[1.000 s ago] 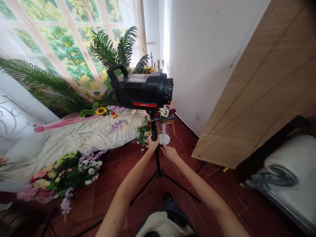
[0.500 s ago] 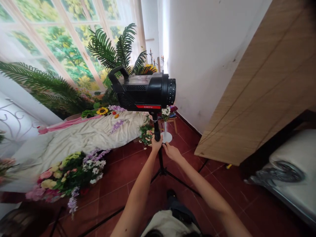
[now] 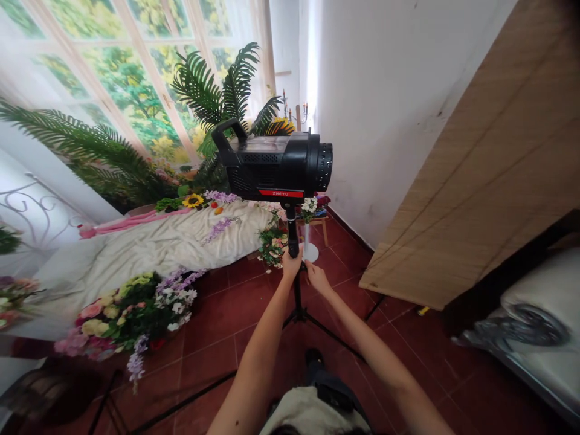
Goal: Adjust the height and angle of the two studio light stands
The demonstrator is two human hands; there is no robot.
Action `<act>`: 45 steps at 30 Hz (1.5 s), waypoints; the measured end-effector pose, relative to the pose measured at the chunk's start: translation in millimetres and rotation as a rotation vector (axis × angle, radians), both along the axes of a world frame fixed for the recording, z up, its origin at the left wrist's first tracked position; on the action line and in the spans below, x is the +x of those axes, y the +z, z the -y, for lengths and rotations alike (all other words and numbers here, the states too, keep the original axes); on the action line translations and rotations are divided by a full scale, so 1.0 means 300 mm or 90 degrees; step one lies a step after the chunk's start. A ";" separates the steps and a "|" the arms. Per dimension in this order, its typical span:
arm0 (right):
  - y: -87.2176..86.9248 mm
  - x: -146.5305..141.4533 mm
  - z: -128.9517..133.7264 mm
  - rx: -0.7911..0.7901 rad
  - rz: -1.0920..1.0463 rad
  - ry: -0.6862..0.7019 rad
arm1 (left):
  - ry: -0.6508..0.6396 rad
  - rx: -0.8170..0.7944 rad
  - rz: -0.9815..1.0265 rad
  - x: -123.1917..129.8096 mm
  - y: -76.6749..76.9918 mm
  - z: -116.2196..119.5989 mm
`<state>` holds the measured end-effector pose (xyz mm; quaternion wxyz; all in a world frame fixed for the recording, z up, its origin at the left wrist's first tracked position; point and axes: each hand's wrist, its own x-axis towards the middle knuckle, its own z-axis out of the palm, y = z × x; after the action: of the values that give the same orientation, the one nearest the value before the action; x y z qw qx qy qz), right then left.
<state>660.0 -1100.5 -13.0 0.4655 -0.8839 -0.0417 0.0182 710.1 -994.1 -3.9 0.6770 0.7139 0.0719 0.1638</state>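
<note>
A black studio light point(image 3: 274, 164) with a rear handle and a red label sits on top of a black light stand point(image 3: 297, 296), its front pointing right. My left hand point(image 3: 291, 263) is wrapped round the upper pole, just below the light. Close beside it, my right hand point(image 3: 316, 278) pinches a small dark knob point(image 3: 304, 266) at the side of the pole; the fingers partly cover it. Below, the stand's legs spread over the floor around my foot.
Left of the stand lies a cream cloth point(image 3: 190, 238), with a flower arrangement point(image 3: 131, 311) in front. Palm fronds point(image 3: 235, 90) rise behind the light. A woven panel point(image 3: 457, 199) leans on the right, near silver-trimmed furniture point(image 3: 539, 326). Another thin stand leg point(image 3: 185, 402) crosses the tiles at lower left.
The whole view has shifted slightly, so the light and stand appear a little further right. Both hands keep their places on the pole; my right hand's fingers have turned slightly at the knob.
</note>
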 end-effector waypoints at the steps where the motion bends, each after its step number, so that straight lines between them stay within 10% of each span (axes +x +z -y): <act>1: -0.002 0.002 -0.003 0.035 -0.016 0.005 | -0.003 0.013 0.007 0.001 -0.004 -0.001; 30: 0.016 0.007 -0.003 0.613 -0.304 0.133 | 0.003 0.050 0.027 0.001 -0.011 0.002; 38: -0.018 -0.030 0.014 0.143 -0.077 -0.087 | 0.002 0.045 0.040 0.001 -0.027 0.000; 45: 0.026 -0.081 0.076 -0.191 0.210 0.009 | 0.007 0.046 0.053 0.005 -0.028 0.008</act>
<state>635.7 -1123.3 -5.3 0.3155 -0.9340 -0.1202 -0.1171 711.7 -996.5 -12.2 0.6522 0.7300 0.0416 0.2000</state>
